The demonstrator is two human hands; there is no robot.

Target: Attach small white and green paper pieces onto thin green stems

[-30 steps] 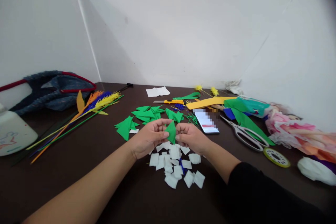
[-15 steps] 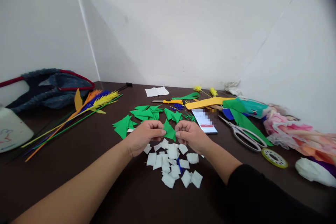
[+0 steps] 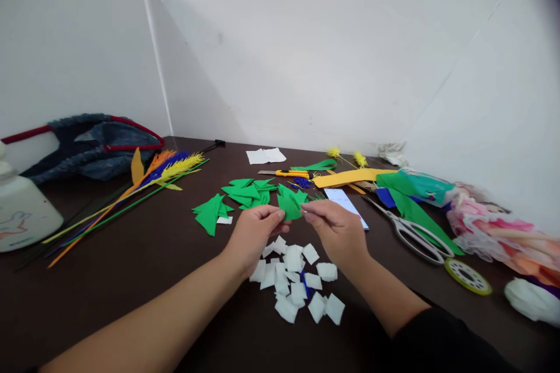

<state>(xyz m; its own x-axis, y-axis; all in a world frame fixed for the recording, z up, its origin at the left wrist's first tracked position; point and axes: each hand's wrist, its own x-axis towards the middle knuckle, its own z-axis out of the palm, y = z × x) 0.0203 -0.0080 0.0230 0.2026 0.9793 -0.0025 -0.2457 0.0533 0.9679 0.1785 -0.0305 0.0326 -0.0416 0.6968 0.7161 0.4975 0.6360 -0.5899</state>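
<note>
Between the thumb and fingers of my left hand point(image 3: 257, 233) is a small green paper piece point(image 3: 289, 206), raised over the table. My right hand point(image 3: 339, 228) pinches at its right corner; the fingertips partly hide that spot. Just behind lie overlapping green paper pieces point(image 3: 241, 193), with another cluster of green triangles point(image 3: 212, 213) to the left. Several white paper squares point(image 3: 292, 257) are scattered below my hands, and something blue point(image 3: 308, 285) lies partly under them.
Fuzzy coloured stems point(image 3: 126, 198) and a white bottle point(image 3: 24, 210) are on the left. Behind my hands lie a yellow utility knife point(image 3: 294, 173) and a phone point(image 3: 347, 207). Scissors point(image 3: 415, 236), a tape roll point(image 3: 468, 277) and a doll point(image 3: 485, 215) lie on the right.
The green piece has turned from point-up to a wider, flatter position. My left hand has shifted right, and my right fingers have closed in on the corner. The view has shifted slightly.
</note>
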